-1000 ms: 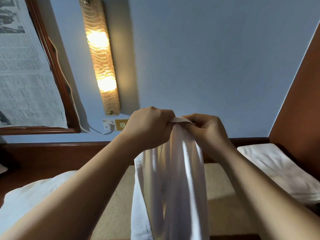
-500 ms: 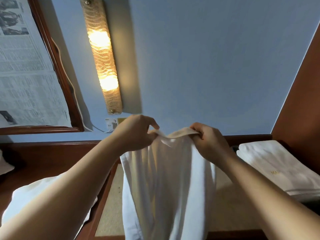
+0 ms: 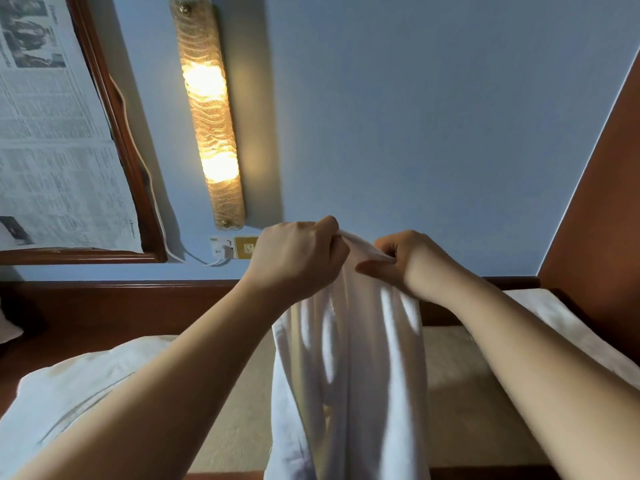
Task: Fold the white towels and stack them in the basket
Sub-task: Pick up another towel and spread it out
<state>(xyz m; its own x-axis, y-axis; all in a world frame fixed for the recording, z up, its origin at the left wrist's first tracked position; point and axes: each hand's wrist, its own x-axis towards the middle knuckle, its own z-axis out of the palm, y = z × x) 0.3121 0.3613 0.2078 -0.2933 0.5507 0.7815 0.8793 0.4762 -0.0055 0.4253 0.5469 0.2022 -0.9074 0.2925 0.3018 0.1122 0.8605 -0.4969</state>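
In the head view, the left hand point(image 3: 298, 258) and right hand point(image 3: 412, 263) sit close together at frame centre, fingers curled and pinching the top edge of a white towel point(image 3: 349, 368), which hangs in folds to the bottom edge (lower end out of frame). A folded towel point(image 3: 568, 327) lies at right, a lit wall lamp point(image 3: 209, 112) upper left.

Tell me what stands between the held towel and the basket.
The basket is not in view, so that cannot be judged. Both the left hand and right hand already grip the towel, with nothing between.
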